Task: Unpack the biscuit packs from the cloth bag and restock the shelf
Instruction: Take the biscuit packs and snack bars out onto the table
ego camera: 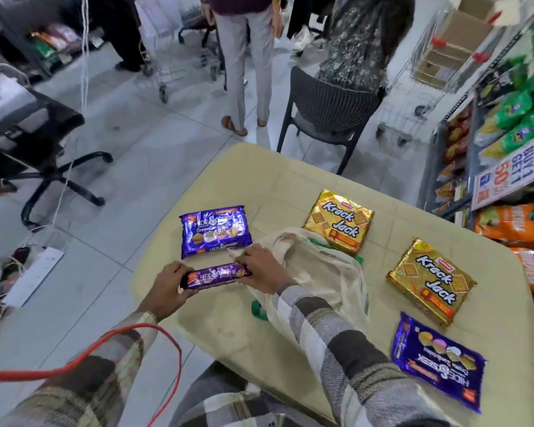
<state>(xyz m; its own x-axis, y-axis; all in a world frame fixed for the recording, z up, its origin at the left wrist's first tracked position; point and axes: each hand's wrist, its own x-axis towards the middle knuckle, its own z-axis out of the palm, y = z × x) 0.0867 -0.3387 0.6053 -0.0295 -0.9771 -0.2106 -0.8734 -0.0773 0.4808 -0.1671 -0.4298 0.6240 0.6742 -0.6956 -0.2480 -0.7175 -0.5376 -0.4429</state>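
Now both hands are on it: the left hand (170, 280) and right hand (259, 266) grip opposite ends of a slim purple Hide & Seek roll (216, 275) beside the cloth bag (318, 266); two gold Krack Jack packs (338, 220) lie on the table (290, 167).

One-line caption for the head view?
Left hand and right hand hold a slim purple biscuit pack beside the cloth bag; two gold packs and two wide purple packs lie on the table.
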